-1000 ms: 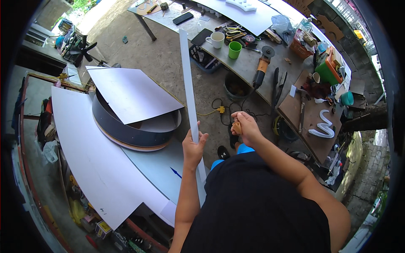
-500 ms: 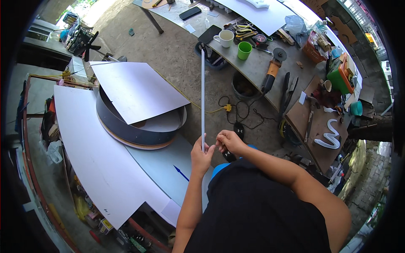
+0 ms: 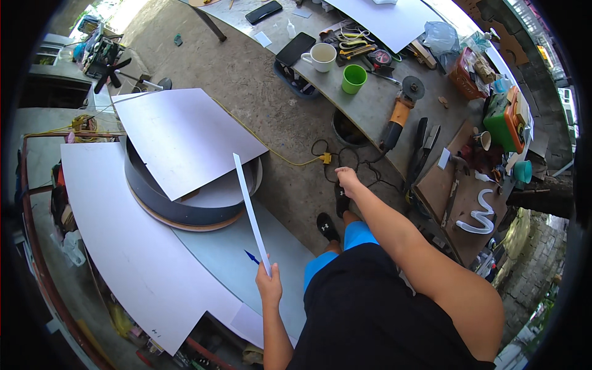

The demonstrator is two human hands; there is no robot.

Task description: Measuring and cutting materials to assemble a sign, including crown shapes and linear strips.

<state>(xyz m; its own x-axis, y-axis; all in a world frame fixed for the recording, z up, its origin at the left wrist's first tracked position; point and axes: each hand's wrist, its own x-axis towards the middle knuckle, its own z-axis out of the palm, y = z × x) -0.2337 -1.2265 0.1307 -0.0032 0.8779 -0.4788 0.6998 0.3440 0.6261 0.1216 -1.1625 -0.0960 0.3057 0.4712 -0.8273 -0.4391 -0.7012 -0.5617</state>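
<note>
My left hand is closed around the lower end of a long, narrow white strip. The strip slants up and leftward, its far tip passing in front of a large dark round drum-like ring. Held out to the right over the floor, my right hand has its fingers curled together; whether they pinch something small cannot be made out. Below the left hand's strip lies a pale blue-grey sheet with a dark blue arrow-shaped piece on it.
A white sheet rests on the ring, beside a larger white sheet. On the right-hand workbench are an angle grinder, a green cup, a white mug and tools. A yellow cord crosses the floor.
My left hand has moved down and left with the strip, which now tilts leftward. My right hand has moved away from it, up and to the right. The view has shifted slightly.
</note>
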